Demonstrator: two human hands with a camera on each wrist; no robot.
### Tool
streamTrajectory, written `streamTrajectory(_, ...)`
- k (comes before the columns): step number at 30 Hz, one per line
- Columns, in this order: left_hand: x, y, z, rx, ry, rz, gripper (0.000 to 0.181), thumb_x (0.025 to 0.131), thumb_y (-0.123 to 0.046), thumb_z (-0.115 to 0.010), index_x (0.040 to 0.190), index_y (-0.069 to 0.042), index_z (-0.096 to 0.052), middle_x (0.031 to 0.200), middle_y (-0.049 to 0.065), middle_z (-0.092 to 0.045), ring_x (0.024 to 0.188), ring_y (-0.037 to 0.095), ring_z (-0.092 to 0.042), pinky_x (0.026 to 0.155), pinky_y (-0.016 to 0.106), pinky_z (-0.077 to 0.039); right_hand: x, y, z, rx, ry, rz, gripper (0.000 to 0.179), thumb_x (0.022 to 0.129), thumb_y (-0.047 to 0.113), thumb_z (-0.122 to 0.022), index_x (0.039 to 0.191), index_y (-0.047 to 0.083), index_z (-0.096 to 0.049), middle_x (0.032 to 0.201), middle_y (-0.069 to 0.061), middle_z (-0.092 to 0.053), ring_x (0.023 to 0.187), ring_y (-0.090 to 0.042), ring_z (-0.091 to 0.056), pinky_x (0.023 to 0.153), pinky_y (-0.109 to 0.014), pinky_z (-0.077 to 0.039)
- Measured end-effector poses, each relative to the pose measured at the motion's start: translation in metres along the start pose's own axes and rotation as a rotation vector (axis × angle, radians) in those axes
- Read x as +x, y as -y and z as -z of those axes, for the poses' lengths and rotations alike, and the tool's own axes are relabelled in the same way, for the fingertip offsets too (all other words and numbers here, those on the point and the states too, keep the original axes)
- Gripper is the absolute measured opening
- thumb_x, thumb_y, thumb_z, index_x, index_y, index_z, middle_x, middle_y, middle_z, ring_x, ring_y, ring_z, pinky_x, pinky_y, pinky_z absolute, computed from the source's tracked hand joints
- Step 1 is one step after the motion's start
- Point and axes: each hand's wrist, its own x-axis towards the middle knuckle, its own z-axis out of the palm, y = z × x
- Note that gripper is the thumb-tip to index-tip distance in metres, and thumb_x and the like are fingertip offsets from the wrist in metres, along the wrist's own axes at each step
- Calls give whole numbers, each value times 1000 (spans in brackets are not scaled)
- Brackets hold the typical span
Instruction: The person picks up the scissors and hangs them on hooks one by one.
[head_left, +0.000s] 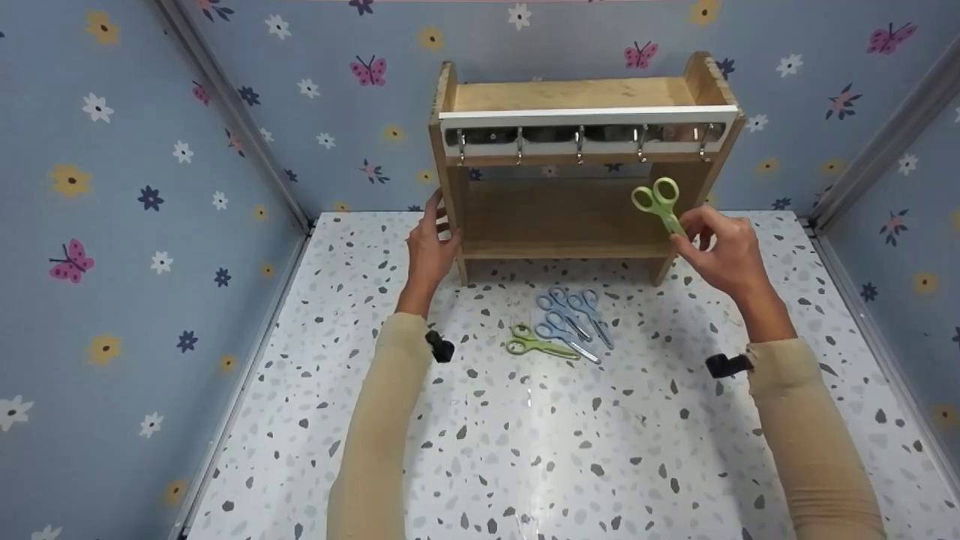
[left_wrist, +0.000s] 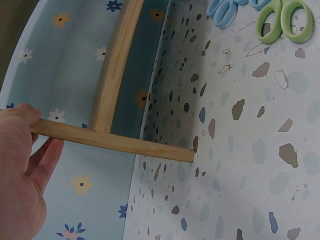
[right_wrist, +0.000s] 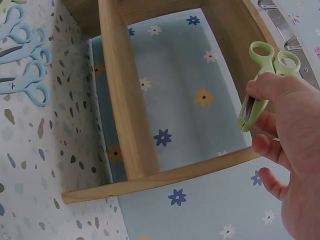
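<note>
In the head view, a small wooden shelf (head_left: 555,250) stands at the back of the table. My left hand (head_left: 429,259) grips its left side panel, thumb and fingers on either side of the wood, as the left wrist view also shows. Light green scissors (head_left: 667,215) are pinched by the blade end in my right hand (head_left: 724,249), finger loops upward. They are held in front of the shelf's right side, below the hooks. The right wrist view shows thumb and index finger on the blades, the other fingers loosely bent.
A white rail (head_left: 585,115) with several metal hooks (head_left: 580,142) runs along the shelf's upper front. On the speckled table (head_left: 525,450) before the shelf lie three blue scissors (head_left: 585,350) and another green pair (head_left: 546,347). Patterned walls (head_left: 135,262) enclose the back and sides.
</note>
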Motion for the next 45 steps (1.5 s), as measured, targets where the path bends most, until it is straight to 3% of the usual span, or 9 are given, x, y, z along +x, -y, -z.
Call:
streamTrajectory(8,0,-1,0,7,8,29,78,112,-11,-70,179,-17,-30,165,22,-60,143,41,-71,115,51,-65,6,1,3,51,-39,15,16,97,-2,-83,109,-7,-74,86,-21,-77,77,5,-54,70,-6,-43)
streamTrajectory(12,0,-2,1,6,13,36,78,112,-11,-69,179,-17,-30,167,22,-59,143,40,-70,115,51,-65,7,0,4,80,-65,17,16,97,-3,-82,109,-8,-73,85,-20,-77,75,3,-55,70,-5,-43)
streamTrajectory(19,0,0,1,5,-9,-10,76,111,-9,-69,178,-12,-34,161,26,-63,137,42,-74,108,52,-68,11,0,8,80,-119,52,15,97,-4,-81,108,-9,-72,85,-24,-78,73,9,-53,70,-3,-42)
streamTrajectory(37,0,-3,-1,13,1,43,77,112,-9,-69,178,-17,-32,165,24,-59,142,41,-71,113,50,-66,11,-2,15,108,-184,-34,15,100,-2,-79,111,-9,-73,85,-24,-75,75,12,-50,74,-5,-41)
streamTrajectory(39,0,-3,-1,19,0,44,77,112,-9,-69,178,-17,-32,165,23,-60,142,41,-71,113,50,-66,11,-2,15,118,-190,-37,15,99,-2,-79,111,-9,-73,84,-18,-75,75,12,-51,75,-5,-42)
streamTrajectory(43,0,-3,-1,16,-2,31,76,112,-9,-69,178,-16,-33,165,24,-60,142,41,-72,112,50,-67,11,-4,15,128,-194,-55,16,99,-2,-80,111,-10,-73,84,12,-68,76,12,-53,75,-7,-45)
streamTrajectory(45,0,-3,0,8,-4,19,76,111,-9,-70,178,-15,-33,164,24,-61,141,42,-72,112,51,-67,11,-5,14,128,-197,-64,16,99,-2,-80,112,-10,-73,86,20,-64,76,12,-53,76,-8,-45)
